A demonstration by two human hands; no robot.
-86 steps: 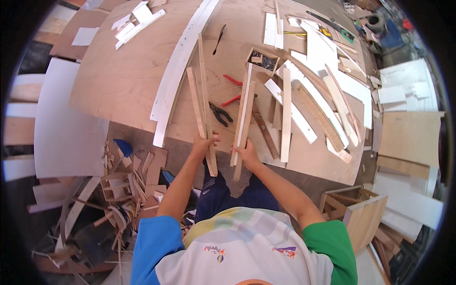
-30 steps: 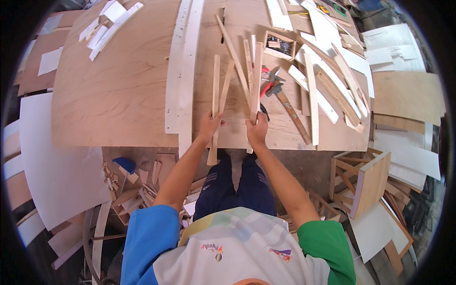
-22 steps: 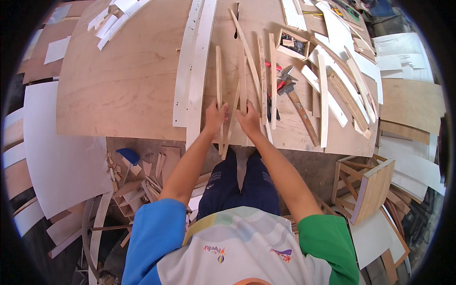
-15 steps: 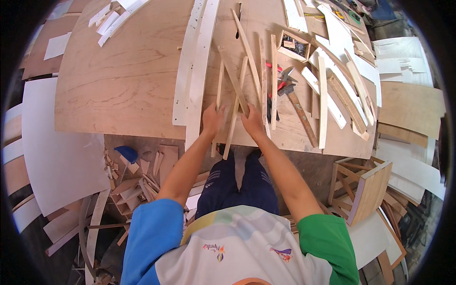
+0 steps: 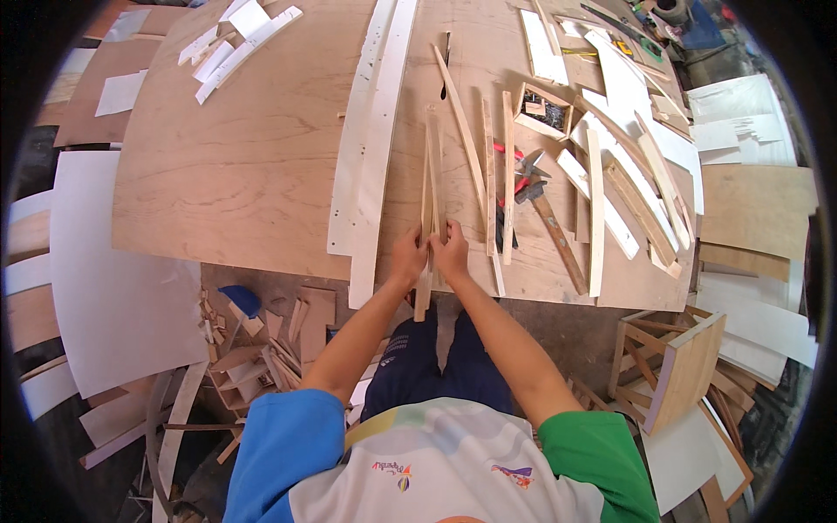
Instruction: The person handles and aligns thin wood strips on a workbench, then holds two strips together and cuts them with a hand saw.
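Our left hand (image 5: pixel 407 254) and right hand (image 5: pixel 451 254) pinch wooden strips (image 5: pixel 435 166), each grip closed, near the desk's (image 5: pixel 235 166) edge. We should press evenly so the strips don't slip.

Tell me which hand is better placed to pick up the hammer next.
Probably the right hand. It is nearer the hammer, which lies off to its right; the left hand is farther away. Both are holding wooden strips, so the right would likely have to let go first.
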